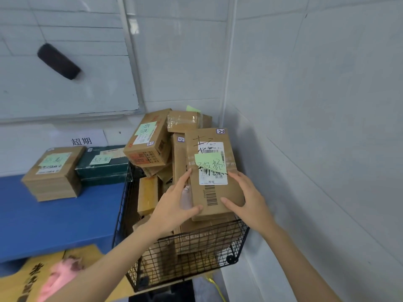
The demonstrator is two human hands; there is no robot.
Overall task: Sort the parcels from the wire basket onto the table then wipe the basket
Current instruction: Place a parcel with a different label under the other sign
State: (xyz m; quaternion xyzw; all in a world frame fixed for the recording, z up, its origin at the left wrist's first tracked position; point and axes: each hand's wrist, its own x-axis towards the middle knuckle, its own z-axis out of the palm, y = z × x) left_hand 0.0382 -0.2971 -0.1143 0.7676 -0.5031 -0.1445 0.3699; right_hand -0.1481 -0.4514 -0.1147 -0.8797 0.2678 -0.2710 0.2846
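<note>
Gripping with left hand [174, 200] and right hand [250, 199] both sides of top parcel [218, 192] atop heaped wire basket [123, 205]. Left of basket, only brown box [52, 173] and green box [102, 168] on table [54, 221]; sorting seemingly barely begun, wiping undone.

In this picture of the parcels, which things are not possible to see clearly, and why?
- Bottom of the basket, head view: hidden under the heaped parcels.
- Pink thing, head view: blurred, so what it is stays unclear.
- Small print on the top parcel, head view: too small to read; the left hand and right hand cover its lower sides.
</note>
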